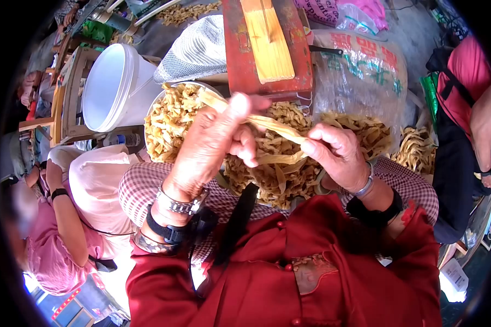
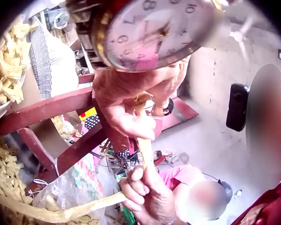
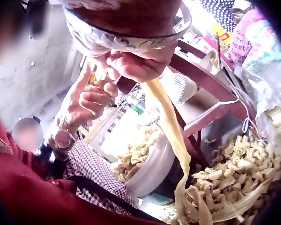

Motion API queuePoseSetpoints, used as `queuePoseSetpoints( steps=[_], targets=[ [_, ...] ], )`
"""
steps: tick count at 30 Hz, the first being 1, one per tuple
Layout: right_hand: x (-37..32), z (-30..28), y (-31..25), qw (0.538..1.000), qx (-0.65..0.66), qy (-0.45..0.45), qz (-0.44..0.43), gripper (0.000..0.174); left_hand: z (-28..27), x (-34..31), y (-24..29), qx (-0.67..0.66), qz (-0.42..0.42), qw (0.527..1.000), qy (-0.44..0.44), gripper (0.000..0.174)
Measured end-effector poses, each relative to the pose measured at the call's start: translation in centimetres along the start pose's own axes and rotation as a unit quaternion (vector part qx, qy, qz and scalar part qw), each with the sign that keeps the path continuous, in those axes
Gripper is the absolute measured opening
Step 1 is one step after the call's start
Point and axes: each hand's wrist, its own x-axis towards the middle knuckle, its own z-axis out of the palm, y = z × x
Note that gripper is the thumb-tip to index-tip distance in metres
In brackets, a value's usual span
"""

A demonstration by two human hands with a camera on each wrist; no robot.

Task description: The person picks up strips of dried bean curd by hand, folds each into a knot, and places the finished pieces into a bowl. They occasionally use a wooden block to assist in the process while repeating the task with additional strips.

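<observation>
Both hands are raised over the lap, in front of the red garment (image 1: 289, 278).

Left hand (image 1: 213, 141): wears a metal watch (image 1: 181, 205). The lower fingers are curled round the far-left end of a pale yellow strip (image 1: 275, 126), with one finger extended upward.

Right hand (image 1: 338, 154): wears a bangle (image 1: 367, 185). Thumb and fingers pinch the same strip at its right end.

The strip runs taut between the two hands, clear of the heap. Its loose tail hangs from the right hand and curls down onto the pile of cut pieces (image 1: 278, 180) directly beneath.

Surroundings: a white bowl (image 1: 159, 98) of similar pieces sits left of the pile. A white bucket (image 1: 114, 87) lies farther left. A red wooden frame (image 1: 240, 60) stands on the far side, and a printed plastic sack (image 1: 365, 65) is to its right.
</observation>
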Motion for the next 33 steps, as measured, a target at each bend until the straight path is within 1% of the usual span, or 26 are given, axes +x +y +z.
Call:
queuePoseSetpoints(
  steps=[1,3,4,6,7,8,9,10,12,14,16,17,18,19,21,22,25,26,27,29,30,33],
  targets=[
    [0.1,0.0,-0.1,1.000,-0.004,-0.017,0.007,0.019,0.2,0.1,0.1,0.053,-0.016,0.998,0.022,0.045],
    [0.3,0.0,-0.4,0.998,-0.007,-0.051,0.025,0.019,-0.1,0.1,0.6,0.066,-0.049,0.997,0.009,0.038],
    [0.3,0.0,-0.3,0.995,0.002,-0.076,0.062,0.020,-0.1,0.1,0.7,0.045,-0.040,0.998,-0.002,0.035],
    [0.4,0.3,-0.8,0.982,0.084,-0.104,0.132,0.023,-0.2,0.2,0.8,0.001,-0.020,1.000,-0.024,0.030],
    [0.5,0.4,-1.2,0.971,0.124,-0.116,0.166,0.026,0.1,0.1,0.9,0.011,-0.013,1.000,-0.026,0.027],
    [0.9,0.3,-1.7,0.966,0.142,-0.145,0.162,0.031,0.4,-0.1,1.1,0.021,-0.006,0.999,-0.029,0.024],
    [1.3,0.5,-2.0,0.961,0.167,-0.143,0.165,0.030,0.7,-0.1,1.2,0.031,0.000,0.999,-0.032,0.021],
    [1.5,0.9,-2.2,0.957,0.192,-0.139,0.167,0.030,0.5,-0.1,1.0,0.051,0.004,0.997,-0.055,0.019],
    [1.8,1.0,-2.9,0.948,0.219,-0.139,0.184,0.027,0.6,-0.2,0.9,0.015,0.003,0.997,-0.080,0.021],
    [1.8,0.5,-2.7,0.971,0.155,-0.118,0.136,0.024,0.3,-0.4,1.0,-0.044,-0.001,0.993,-0.110,0.024],
    [1.8,0.3,-2.5,0.985,0.107,-0.100,0.094,0.024,0.6,-0.4,1.0,-0.050,0.006,0.994,-0.097,0.028],
    [1.9,0.2,-2.6,0.981,0.113,-0.104,0.121,0.024,0.8,-0.4,0.9,-0.053,0.010,0.995,-0.090,0.031],
    [1.9,0.1,-2.8,0.976,0.119,-0.108,0.148,0.023,0.8,-0.4,0.9,-0.019,0.021,0.995,-0.092,0.034],
    [1.8,0.0,-2.9,0.971,0.125,-0.109,0.175,0.023,0.8,-0.4,0.9,-0.037,0.019,0.995,-0.090,0.035],
    [1.9,0.4,-3.2,0.966,0.157,-0.092,0.181,0.023,1.1,-0.4,1.2,-0.072,0.016,0.993,-0.090,0.036],
    [2.0,0.5,-3.3,0.964,0.171,-0.084,0.183,0.022,1.2,-0.2,1.0,-0.098,0.025,0.991,-0.087,0.033],
    [2.3,0.3,-3.0,0.995,0.069,-0.062,0.048,0.021,1.2,0.0,1.9,-0.082,-0.017,0.996,-0.024,0.021],
    [2.2,0.1,-2.7,0.996,0.068,-0.053,-0.004,0.025,1.3,-0.2,2.2,-0.103,0.002,0.995,-0.005,0.014],
    [2.3,-0.8,-3.2,0.996,0.053,-0.064,-0.009,0.026,0.6,-0.2,2.2,-0.147,0.031,0.989,-0.001,0.010],
    [2.5,-2.1,-4.1,0.995,0.025,-0.090,-0.022,0.027,-0.3,-0.9,3.7,-0.139,0.055,0.988,0.041,0.009],
    [2.8,-2.4,-4.4,0.996,0.019,-0.090,-0.004,0.028,-0.6,-0.8,4.1,-0.131,0.058,0.989,0.037,0.011],
    [4.8,-4.0,-5.0,0.998,-0.014,-0.057,-0.037,0.027,0.1,0.0,5.7,-0.044,0.096,0.993,0.054,0.018]
  ],
)
